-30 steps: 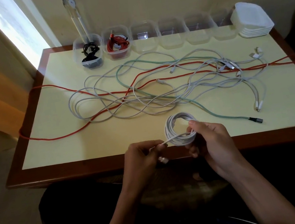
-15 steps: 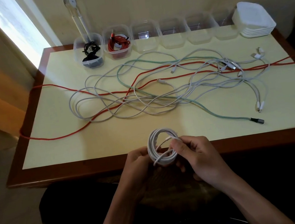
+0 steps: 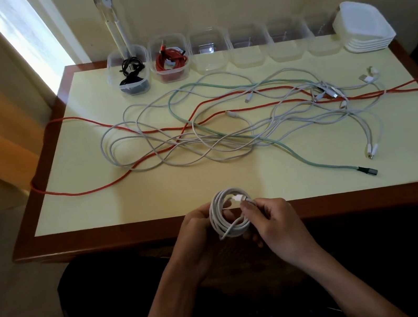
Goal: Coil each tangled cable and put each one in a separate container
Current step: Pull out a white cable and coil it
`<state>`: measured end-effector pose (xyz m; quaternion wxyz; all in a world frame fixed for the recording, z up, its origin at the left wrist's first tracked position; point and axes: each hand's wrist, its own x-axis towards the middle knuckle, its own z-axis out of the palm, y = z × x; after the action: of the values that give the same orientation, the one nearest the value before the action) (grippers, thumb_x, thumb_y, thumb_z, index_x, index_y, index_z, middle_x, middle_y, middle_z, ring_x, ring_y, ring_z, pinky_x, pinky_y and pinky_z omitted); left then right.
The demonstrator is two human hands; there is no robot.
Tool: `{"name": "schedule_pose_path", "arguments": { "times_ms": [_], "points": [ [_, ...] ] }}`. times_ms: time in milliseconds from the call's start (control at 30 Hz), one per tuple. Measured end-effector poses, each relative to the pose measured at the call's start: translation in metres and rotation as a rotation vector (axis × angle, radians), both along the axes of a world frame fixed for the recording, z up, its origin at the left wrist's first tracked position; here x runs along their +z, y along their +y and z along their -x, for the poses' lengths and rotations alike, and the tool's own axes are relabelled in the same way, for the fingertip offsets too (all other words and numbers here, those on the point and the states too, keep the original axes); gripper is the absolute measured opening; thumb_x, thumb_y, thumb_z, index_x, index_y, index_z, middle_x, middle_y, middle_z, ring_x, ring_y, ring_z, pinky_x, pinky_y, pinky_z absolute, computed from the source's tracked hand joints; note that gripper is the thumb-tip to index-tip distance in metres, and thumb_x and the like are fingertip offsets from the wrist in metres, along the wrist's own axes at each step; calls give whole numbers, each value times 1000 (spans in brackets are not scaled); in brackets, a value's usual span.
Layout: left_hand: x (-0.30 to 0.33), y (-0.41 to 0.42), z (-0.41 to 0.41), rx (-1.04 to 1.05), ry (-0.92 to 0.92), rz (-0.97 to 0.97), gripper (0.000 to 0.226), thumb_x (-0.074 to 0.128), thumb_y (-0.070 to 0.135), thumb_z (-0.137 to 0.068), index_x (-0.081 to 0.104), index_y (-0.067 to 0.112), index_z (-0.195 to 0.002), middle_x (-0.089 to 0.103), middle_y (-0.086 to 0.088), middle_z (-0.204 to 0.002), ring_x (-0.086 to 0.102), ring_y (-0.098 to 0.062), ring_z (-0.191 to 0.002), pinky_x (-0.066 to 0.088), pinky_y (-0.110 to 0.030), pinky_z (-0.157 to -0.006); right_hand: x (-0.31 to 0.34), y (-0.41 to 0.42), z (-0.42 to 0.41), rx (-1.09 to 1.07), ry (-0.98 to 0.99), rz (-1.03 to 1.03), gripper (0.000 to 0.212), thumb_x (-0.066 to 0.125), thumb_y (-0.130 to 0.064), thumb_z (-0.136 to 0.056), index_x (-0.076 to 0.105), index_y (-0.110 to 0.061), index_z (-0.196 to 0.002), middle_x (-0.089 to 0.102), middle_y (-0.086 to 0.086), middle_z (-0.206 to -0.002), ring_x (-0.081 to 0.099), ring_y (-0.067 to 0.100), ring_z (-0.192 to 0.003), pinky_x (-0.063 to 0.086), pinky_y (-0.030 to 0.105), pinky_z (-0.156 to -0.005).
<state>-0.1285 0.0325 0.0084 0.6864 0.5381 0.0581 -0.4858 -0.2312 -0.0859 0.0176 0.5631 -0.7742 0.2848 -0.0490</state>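
Observation:
A coiled white cable [image 3: 223, 219] hangs over the table's front edge between my hands. My left hand [image 3: 197, 229] grips the coil's left side. My right hand [image 3: 274, 225] pinches the cable's white plug end [image 3: 239, 198] at the coil's top. On the table lies a tangle of white cables [image 3: 200, 148], a mint-green cable [image 3: 311, 163] and a long red cable [image 3: 91, 190]. Along the back stands a row of clear containers: one holds a black cable [image 3: 131, 74], one a red cable [image 3: 170, 61], the others [image 3: 209, 53] hold nothing.
A stack of white lids [image 3: 365, 27] sits at the back right corner. The red cable runs off both side edges of the table [image 3: 103, 226]. A window and curtain stand to the left. My lap is below the front edge.
The coil moved left toward my left hand, which now grips it. My right hand shifted from holding the coil to pinching the plug end at its top.

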Motion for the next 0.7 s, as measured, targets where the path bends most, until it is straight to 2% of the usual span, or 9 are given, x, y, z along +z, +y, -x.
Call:
{"name": "schedule_pose_path", "arguments": {
  "times_ms": [67,167,233,333,400,533,600,667,700],
  "points": [
    [-1,-1,0,50,150,74,25,47,-11,-78,67,-9,-94,60,-31,-93,63,-37,-81,57,-40,-76,-6,1,-1,-3,41,115,41,52,-33,-100,65,-9,-70,64,8,-58,58,21,-51,47,45,-52],
    [-4,-4,7,138,393,197,29,40,-7,-81,69,-5,-78,58,-18,-77,60,-29,-72,55,-40,-77,-12,0,-4,-10,101,278,41,49,-32,-99,65,-9,-69,62,3,-55,57,16,-50,44,41,-51],
    [-9,-6,11,208,538,256,30,38,3,-86,67,-5,-87,56,-13,-75,56,-26,-75,48,-41,-85,-14,-2,-5,-19,145,357,40,50,-31,-98,64,-8,-69,56,0,-51,53,16,-49,37,36,-49],
    [-13,-5,10,232,557,260,40,37,26,-92,61,-6,-99,56,-15,-83,56,-30,-82,45,-42,-86,-14,-4,-4,-38,184,436,33,49,-30,-98,73,-11,-85,55,-2,-54,55,21,-56,31,30,-56],
    [-12,-5,9,152,455,222,48,44,36,-95,62,-7,-107,57,-18,-86,58,-31,-84,46,-41,-84,-15,-5,-3,-14,195,465,33,48,-32,-99,74,-13,-93,66,5,-65,63,26,-66,36,31,-59],
    [-11,-12,14,59,-70,-52,29,50,15,-97,66,-9,-96,63,-20,-86,60,-32,-83,47,-40,-80,-17,-4,-2,75,240,473,31,52,-42,-97,69,-20,-109,73,4,-89,67,27,-86,47,35,-71],
    [-11,-13,15,31,-245,-134,29,47,13,-100,71,-3,-96,69,-20,-87,65,-35,-83,50,-42,-78,-13,-5,-2,31,218,475,42,61,-47,-91,58,-24,-126,71,2,-105,65,25,-99,49,35,-80],
    [-10,-13,15,-2,-341,-183,29,46,16,-102,73,4,-97,72,-20,-90,70,-35,-87,54,-43,-79,-10,-10,-1,11,152,493,50,67,-48,-87,57,-24,-129,70,0,-103,65,22,-97,51,33,-81],
    [-9,-13,16,-27,-378,-201,29,47,17,-102,73,6,-96,73,-19,-90,71,-33,-88,55,-43,-78,-10,-12,-1,31,115,518,44,68,-47,-87,61,-23,-123,71,0,-99,66,21,-92,51,32,-77]
  ]
}}
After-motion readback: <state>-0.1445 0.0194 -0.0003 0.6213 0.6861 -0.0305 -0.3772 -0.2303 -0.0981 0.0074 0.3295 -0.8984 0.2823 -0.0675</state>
